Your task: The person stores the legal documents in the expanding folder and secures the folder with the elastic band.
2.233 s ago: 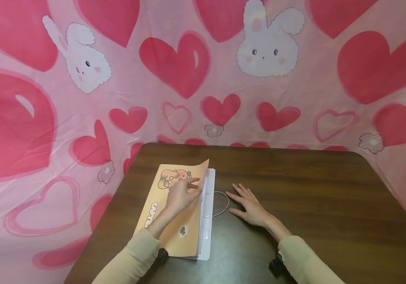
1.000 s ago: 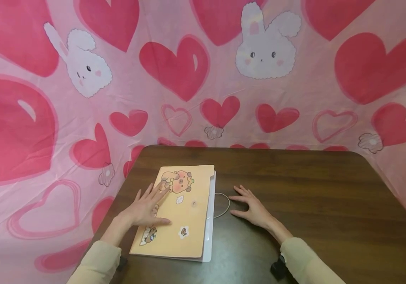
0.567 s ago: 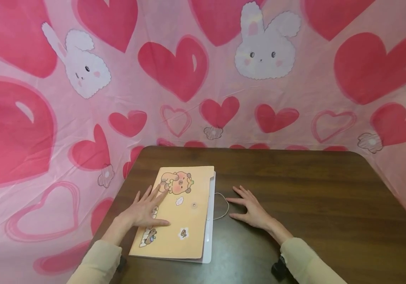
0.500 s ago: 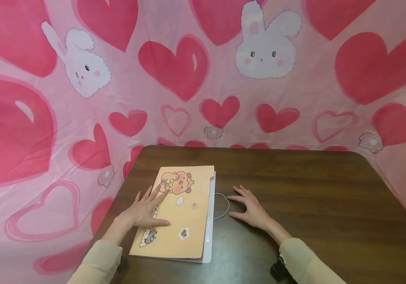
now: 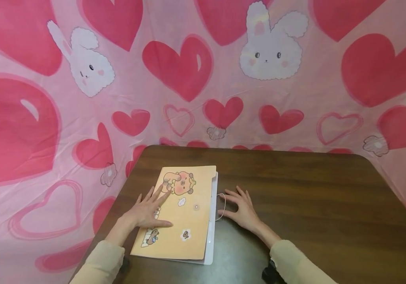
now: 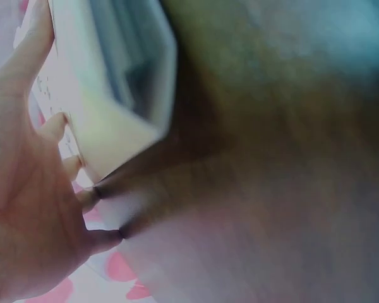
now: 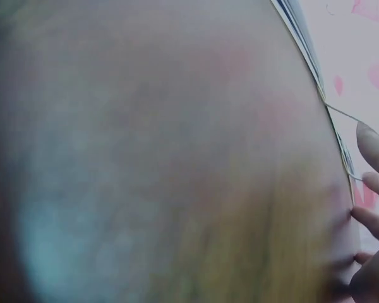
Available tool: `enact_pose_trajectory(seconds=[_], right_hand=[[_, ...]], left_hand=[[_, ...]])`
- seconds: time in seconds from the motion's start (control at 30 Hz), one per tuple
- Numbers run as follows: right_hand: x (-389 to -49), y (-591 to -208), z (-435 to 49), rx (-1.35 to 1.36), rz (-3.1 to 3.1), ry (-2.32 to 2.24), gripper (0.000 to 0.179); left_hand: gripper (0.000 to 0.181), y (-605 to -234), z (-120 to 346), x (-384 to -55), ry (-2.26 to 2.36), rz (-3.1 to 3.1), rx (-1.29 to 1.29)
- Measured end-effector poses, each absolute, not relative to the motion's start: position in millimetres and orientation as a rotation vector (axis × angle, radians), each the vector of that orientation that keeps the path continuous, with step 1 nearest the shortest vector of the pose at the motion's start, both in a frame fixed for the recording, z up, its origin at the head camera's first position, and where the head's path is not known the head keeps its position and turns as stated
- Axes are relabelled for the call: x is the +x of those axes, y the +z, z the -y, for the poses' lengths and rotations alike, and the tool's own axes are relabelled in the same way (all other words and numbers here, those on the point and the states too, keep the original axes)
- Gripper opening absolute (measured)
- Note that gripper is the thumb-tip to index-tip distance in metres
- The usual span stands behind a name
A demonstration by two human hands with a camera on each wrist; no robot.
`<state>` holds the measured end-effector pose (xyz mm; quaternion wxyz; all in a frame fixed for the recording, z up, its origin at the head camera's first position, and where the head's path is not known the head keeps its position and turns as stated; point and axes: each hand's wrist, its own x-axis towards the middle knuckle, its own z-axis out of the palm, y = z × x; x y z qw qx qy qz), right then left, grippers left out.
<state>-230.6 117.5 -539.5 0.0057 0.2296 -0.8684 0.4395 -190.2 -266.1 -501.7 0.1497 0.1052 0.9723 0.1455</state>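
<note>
A pale-orange capybara binder (image 5: pixel 185 221) lies with its cover down on the left of the table, a pale edge showing along its right side. From that edge a thin elastic cord loop (image 5: pixel 225 205) sticks out. My left hand (image 5: pixel 142 213) rests on the binder with fingers spread. In the left wrist view the binder's end (image 6: pixel 123 95) shows its stacked inside. My right hand (image 5: pixel 243 211) is at the loop, thumb and index finger apart and touching the cord. The right wrist view has the cord (image 7: pixel 342 112) running from the binder's edge (image 7: pixel 306 53) to the thumb.
The dark brown wooden table (image 5: pixel 313 189) extends to the right of the binder. Behind and to the left of it hangs a pink cloth (image 5: pixel 231 86) printed with red hearts and white rabbits.
My left hand lowered the lifted cover and moved left to lie flat on it. Lately my right hand has moved left onto the cord loop.
</note>
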Motion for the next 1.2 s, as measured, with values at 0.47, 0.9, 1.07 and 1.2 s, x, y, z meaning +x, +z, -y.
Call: enact_pose_trajectory(seconds=[0.47, 0.9, 1.07, 1.2], right_hand=[[-224, -530, -98, 0.843, 2.844, 1.350, 0.071], [-222, -532, -83, 0.931, 2.890, 1.283, 0.065], [-220, -533, -79, 0.948, 2.916, 1.251, 0.064], [-220, -529, -75, 0.988, 2.924, 1.213, 0.064]], left_hand=[[0.123, -502, 266, -190, 0.474, -2.790, 0.314], [0.121, -505, 265, -192, 0.467, -2.788, 0.307], [0.121, -506, 265, -193, 0.441, -2.790, 0.308], [0.121, -504, 266, -192, 0.435, -2.788, 0.293]])
